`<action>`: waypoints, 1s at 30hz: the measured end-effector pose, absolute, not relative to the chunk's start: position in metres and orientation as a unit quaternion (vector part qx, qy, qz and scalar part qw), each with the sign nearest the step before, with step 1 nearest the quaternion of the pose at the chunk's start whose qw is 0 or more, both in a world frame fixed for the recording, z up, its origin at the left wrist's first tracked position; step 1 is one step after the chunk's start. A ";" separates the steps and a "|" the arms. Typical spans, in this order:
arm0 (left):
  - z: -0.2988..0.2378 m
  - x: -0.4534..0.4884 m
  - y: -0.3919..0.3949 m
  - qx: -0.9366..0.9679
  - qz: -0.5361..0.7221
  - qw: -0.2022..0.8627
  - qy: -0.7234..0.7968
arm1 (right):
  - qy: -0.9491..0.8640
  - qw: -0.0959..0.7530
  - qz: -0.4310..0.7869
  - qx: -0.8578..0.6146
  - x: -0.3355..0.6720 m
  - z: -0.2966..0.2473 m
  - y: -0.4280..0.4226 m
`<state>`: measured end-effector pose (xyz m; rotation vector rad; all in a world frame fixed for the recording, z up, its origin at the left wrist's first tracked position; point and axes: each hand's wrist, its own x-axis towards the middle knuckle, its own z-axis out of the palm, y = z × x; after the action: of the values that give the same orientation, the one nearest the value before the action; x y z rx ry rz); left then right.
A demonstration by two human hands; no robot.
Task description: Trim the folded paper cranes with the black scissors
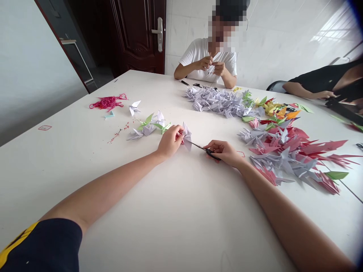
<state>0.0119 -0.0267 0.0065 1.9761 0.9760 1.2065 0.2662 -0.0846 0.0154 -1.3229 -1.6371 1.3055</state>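
Note:
My left hand (pixel 171 142) is closed on a pale lilac folded paper crane (pixel 187 136), held just above the white table. In my right hand (pixel 225 152) is a pair of black-handled scissors (pixel 210 152), its blades pointing left and reaching the crane's lower edge. Whether the blades touch the paper I cannot tell. A little pink-red shows by my left fingertips, too small to name. Just beyond my left hand lie several lilac and green paper cranes (pixel 147 126).
Pink-red string (pixel 107 102) lies tangled at the far left, near red scraps (pixel 115 136). Lilac cranes (pixel 218 101) are heaped at the back; red, pink and grey ones (pixel 289 151) at right. A person in white (pixel 195 53) sits opposite; another in black (pixel 312 81) sits right.

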 end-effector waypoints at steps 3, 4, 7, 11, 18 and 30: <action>0.006 0.012 -0.027 0.751 0.457 0.299 0.370 | -0.627 0.325 0.496 -0.505 0.267 0.015 -0.084; 0.006 0.012 -0.027 0.752 0.457 0.295 0.371 | -0.627 0.325 0.495 -0.506 0.266 0.015 -0.084; 0.007 0.011 -0.027 0.755 0.457 0.283 0.375 | -0.626 0.327 0.493 -0.509 0.266 0.015 -0.084; 0.009 0.011 -0.027 0.759 0.456 0.271 0.377 | -0.623 0.333 0.493 -0.508 0.264 0.015 -0.084; 0.007 0.011 -0.026 0.758 0.457 0.270 0.380 | -0.622 0.334 0.488 -0.513 0.262 0.018 -0.086; 0.002 0.013 -0.023 0.740 0.469 0.323 0.357 | -0.631 0.332 0.471 -0.519 0.260 0.020 -0.087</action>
<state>0.0131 -0.0232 0.0024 1.9431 0.9370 1.2304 0.2598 -0.0871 0.0202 -1.3571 -1.6495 1.2303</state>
